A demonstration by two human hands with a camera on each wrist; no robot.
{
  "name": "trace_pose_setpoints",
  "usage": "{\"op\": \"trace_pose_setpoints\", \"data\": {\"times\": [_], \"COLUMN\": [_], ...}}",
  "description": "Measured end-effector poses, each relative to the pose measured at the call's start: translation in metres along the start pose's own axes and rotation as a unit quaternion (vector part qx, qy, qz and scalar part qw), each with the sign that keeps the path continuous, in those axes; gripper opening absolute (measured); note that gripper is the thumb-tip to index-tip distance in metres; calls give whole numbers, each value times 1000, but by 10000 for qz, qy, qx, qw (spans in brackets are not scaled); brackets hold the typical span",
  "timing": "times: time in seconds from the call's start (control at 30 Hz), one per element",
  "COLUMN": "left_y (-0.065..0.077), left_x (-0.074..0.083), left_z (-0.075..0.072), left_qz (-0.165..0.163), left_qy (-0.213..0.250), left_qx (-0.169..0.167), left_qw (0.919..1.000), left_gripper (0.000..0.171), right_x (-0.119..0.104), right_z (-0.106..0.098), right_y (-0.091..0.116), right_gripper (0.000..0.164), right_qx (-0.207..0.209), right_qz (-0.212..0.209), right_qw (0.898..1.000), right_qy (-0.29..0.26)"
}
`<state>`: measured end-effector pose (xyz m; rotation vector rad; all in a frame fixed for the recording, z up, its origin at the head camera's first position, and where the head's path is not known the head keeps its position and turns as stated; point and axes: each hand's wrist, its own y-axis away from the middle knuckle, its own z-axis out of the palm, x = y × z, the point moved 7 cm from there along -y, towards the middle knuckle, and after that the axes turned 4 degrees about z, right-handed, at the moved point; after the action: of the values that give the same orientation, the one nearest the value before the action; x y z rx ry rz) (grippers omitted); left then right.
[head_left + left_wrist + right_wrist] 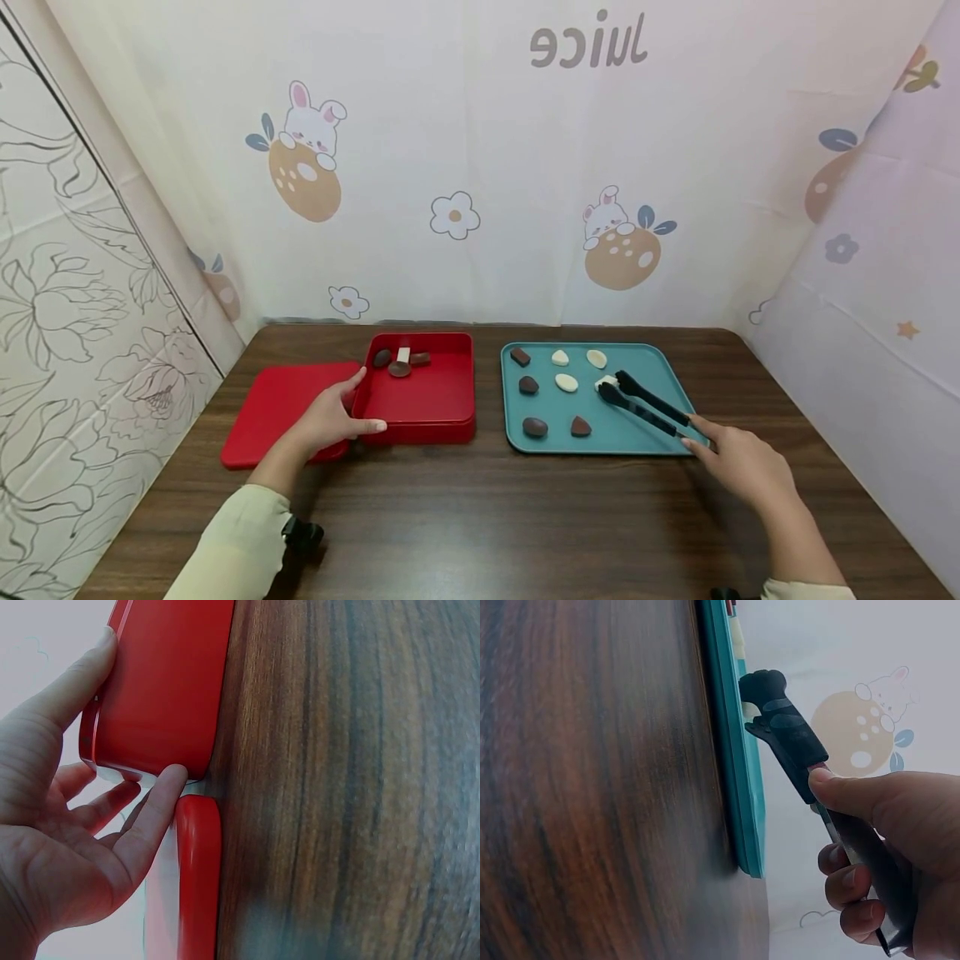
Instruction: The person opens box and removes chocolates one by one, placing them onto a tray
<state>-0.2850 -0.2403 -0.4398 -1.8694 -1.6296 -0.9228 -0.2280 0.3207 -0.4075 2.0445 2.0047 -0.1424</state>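
My left hand rests on the near left corner of a red box, thumb along its front wall and spread fingers at its left side. Several chocolate-like pieces lie in the box's far left part, among them a dark oval one and a brown block. At the right, my right hand holds black-tipped tongs. Their tips stand around a white piece on the teal tray; whether they squeeze it I cannot tell.
A red lid lies flat left of the box. Other pieces are spread over the tray, such as a white oval, a dark oval and a brown triangular one. A printed curtain hangs behind the wooden table.
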Motion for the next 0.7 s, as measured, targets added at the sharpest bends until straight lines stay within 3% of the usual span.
{"op": "trace_pose_setpoints", "data": {"times": [0.33,0.7], "left_y": [0,-1], "left_x": [1,0], "left_z": [1,0], "left_qz": [3,-7], "left_qy": [-41,-43], "left_qx": [-16,-8], "left_qw": [10000,10000], "left_gripper": [112,115], "right_x": [-2,-3], "right_z": [-5,-10], "right_y": [-3,-2], "right_gripper": [72,75], "right_qx": [-192,28], "right_qz": [-43,-115], "right_qw": [9998,9999], "right_qy": [-47,0]}}
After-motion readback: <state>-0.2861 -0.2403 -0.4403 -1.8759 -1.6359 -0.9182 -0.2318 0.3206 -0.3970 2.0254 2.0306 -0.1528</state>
